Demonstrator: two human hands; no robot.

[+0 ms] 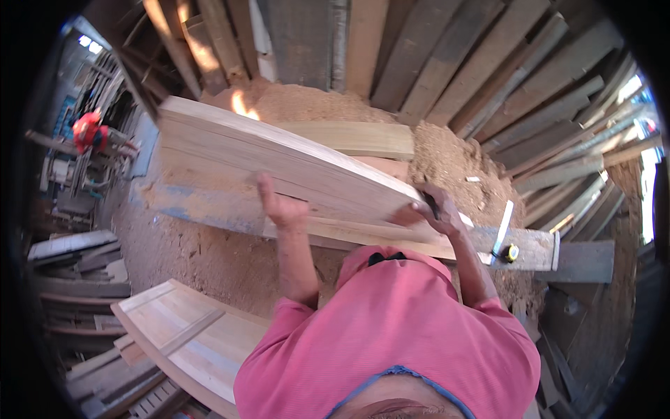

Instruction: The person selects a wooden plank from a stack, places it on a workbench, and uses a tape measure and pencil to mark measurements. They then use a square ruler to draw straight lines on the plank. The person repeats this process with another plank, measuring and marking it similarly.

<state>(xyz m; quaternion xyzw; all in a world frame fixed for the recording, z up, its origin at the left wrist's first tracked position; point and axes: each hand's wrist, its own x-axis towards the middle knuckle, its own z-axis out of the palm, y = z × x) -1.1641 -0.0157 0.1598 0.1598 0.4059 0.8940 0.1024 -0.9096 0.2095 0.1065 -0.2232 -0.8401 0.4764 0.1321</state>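
Pink cloth of our shirt [391, 335] fills the near view, and a pale panelled door [185, 339] lies at the near left. Farther out, our left hand [280, 206] presses flat and open against the near face of a long, pale wooden board [279, 157], thumb raised. Our right hand [436, 209] is clenched around the board's right end, a dark tool in its grip. The board stands on edge, tilted, on the dusty surface [537, 248], where a tape measure [511, 253] lies to the right. Sawdust [447, 157] is heaped beyond it, with planks [447, 63] leaning at the far side.
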